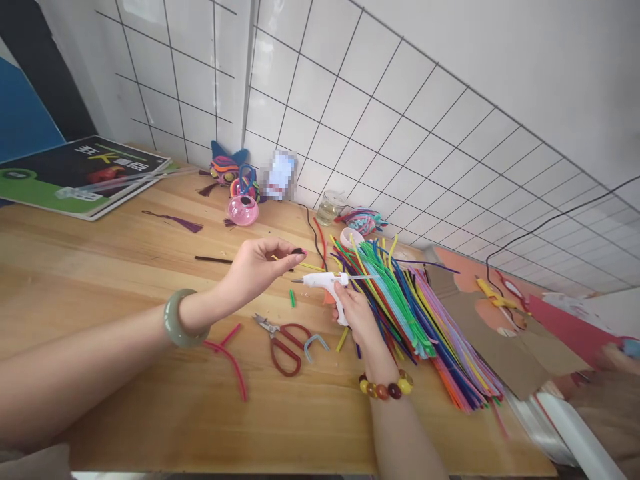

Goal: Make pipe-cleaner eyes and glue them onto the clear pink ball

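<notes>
My left hand pinches a small black piece with a bit of pink at its tip, too small to name. Below and to the right of it, my right hand grips a white hot glue gun by its handle. The nozzle points left, and a clear glue stick sticks out of the back. Red-handled scissors lie partly open on the table beneath both hands. Around them are a bent light blue pipe cleaner, a short green piece and pink pipe cleaners.
Bundles of coloured pipe cleaners lie at right on the wooden table. Along the tiled wall stand a pink jar, a glass, a phone and colourful crafts. At far right, another person's arm and a yellow glue gun show.
</notes>
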A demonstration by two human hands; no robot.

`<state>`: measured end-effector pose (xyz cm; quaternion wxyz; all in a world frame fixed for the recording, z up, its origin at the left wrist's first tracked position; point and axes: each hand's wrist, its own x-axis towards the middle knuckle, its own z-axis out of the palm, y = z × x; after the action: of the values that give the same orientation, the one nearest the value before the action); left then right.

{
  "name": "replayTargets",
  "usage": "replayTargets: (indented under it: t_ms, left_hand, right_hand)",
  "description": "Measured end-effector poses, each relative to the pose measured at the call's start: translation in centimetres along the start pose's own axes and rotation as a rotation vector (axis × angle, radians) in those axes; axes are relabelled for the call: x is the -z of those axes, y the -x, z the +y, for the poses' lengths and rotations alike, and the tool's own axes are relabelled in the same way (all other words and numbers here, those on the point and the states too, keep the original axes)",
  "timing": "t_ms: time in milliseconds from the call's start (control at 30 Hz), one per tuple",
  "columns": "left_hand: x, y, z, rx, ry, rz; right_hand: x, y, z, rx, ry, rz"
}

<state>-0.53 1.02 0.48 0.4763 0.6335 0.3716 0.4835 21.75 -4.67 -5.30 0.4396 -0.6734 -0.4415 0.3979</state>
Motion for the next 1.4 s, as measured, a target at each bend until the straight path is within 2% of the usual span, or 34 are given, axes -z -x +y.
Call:
replayTargets:
  t_ms: [200,400,467,600,667,700,833,900,1100,1233,1300,1400]
  left_hand:
    - [-0.1,0.1,0.1,-0.001,0.019,-0.028]
    - [-0.2,0.0,0.2,0.045,0.042,-0.047]
    - [-0.2,0.0,0.1,0.062,0.053,-0.051]
    - [-0.2,-0.1,-0.1,0.096,0.069,-0.043]
    - [-0.2,-0.1,-0.2,0.108,0.07,-0.048]
    - [-0.2,-0.1,-0.2,0.112,0.068,-0.055]
    - [-0.4,0.0,-0.7,0.123,0.058,-0.106]
    - [-0.5,0.1,-0.9,0.13,0.057,-0.133]
    - [-0.8,0.3,-1.2,0.159,0.05,-0.175]
    - [-0.9,0.3,-1.5,0.162,0.051,-0.195]
    - [-1.0,0.3,-1.6,0.165,0.061,-0.197]
    - [-1.1,0.3,-1.9,0.172,0.063,-0.214]
  right_hand:
    - [-0.8,-0.7,0.9,0.03,0.129,-0.007]
    - [-0.6,0.6,-0.5,0.14,0.331,0.069]
    - [-0.4,1.4,-1.3,0.217,0.409,0.112]
    - [0.1,2.9,-2.7,0.544,0.659,0.198]
    - [0.4,3.5,-3.1,0.592,0.697,0.163]
    - [0.6,3.7,-3.2,0.574,0.688,0.085]
    - [0.9,4.3,-3.1,0.443,0.644,-0.382]
    - [0.8,4.4,-2.8,0.413,0.673,-0.492]
    - [0.1,4.4,-2.4,0.392,0.665,-0.573]
    - [0.3,4.4,-2.8,0.297,0.49,-0.61]
    - [0.3,4.3,-3.2,0.218,0.354,-0.588]
    - [0.3,4.2,-3.6,0.152,0.196,-0.486]
